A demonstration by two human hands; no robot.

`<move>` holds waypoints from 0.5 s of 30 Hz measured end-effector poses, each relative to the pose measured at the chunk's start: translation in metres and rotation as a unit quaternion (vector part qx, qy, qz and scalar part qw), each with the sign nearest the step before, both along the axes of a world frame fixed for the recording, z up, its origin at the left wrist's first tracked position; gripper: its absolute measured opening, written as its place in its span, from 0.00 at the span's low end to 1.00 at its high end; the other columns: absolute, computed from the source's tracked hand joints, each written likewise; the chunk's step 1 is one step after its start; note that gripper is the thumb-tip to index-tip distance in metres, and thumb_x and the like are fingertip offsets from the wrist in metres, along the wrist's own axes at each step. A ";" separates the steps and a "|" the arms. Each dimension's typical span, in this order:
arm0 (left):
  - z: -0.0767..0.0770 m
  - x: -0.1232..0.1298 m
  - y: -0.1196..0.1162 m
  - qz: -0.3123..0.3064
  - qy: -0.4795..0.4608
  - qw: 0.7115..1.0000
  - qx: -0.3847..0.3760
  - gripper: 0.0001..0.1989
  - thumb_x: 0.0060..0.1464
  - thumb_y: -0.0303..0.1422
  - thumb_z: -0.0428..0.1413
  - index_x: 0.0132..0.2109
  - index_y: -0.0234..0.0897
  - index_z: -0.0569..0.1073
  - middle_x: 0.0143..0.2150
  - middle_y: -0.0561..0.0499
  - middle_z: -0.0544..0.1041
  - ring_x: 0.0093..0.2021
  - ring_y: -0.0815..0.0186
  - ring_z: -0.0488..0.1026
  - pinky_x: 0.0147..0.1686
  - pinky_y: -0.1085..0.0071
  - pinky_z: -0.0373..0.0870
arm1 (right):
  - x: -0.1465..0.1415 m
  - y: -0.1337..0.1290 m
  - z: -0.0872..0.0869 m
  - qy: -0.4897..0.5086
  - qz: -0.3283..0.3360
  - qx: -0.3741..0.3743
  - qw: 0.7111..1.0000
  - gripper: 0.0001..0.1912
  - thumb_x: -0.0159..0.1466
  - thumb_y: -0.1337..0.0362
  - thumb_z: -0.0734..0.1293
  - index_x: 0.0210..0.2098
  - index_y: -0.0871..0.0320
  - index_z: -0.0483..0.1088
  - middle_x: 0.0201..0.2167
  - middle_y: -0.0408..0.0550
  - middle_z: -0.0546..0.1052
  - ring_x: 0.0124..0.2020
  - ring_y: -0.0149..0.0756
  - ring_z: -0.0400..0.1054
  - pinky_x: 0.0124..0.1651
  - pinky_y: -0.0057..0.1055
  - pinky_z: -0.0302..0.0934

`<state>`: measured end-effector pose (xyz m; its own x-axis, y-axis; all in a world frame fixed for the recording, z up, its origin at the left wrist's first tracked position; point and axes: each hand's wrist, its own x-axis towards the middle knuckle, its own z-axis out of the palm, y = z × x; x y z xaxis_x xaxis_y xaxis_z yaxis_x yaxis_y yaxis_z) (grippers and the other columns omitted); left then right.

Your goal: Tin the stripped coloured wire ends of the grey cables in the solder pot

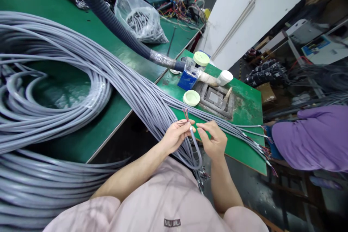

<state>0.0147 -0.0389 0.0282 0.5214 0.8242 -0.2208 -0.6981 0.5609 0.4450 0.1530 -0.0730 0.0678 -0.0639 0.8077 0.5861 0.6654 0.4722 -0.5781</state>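
My left hand pinches the end of a grey cable, just below where its thin coloured wires fan out upward. A white band sits at the end of the grey sheath. Close by on the right, my right hand has thumb and forefinger brought together; whether anything fine lies between them is too small to make out. The held cable loops down toward my lap. Behind both hands runs a thick bundle of grey cables, whose stripped ends reach the table's right side.
A solder pot is set in the green table, near a pale green lid and a white cup. A dark hose crosses above. Coiled cables fill the left. A person in purple is at right.
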 end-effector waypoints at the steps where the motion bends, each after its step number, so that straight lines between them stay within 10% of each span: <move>1: 0.000 0.000 0.000 -0.001 0.000 1.000 -0.001 0.17 0.39 0.37 0.69 0.36 0.31 0.77 0.25 0.51 0.77 0.26 0.70 0.74 0.33 0.72 0.70 | 0.001 -0.001 -0.001 -0.002 0.007 0.001 1.000 0.10 0.62 0.70 0.65 0.40 0.52 0.76 0.31 0.45 0.78 0.33 0.35 0.71 0.36 0.36 0.66; 15: 0.008 -0.001 0.006 0.006 0.008 1.000 0.030 0.18 0.44 0.37 0.67 0.41 0.33 0.76 0.30 0.53 0.76 0.28 0.73 0.71 0.32 0.76 0.67 | 0.006 0.009 -0.013 -0.105 0.114 0.054 0.986 0.16 0.63 0.65 0.67 0.51 0.47 0.72 0.52 0.48 0.76 0.59 0.44 0.64 0.55 0.48 0.66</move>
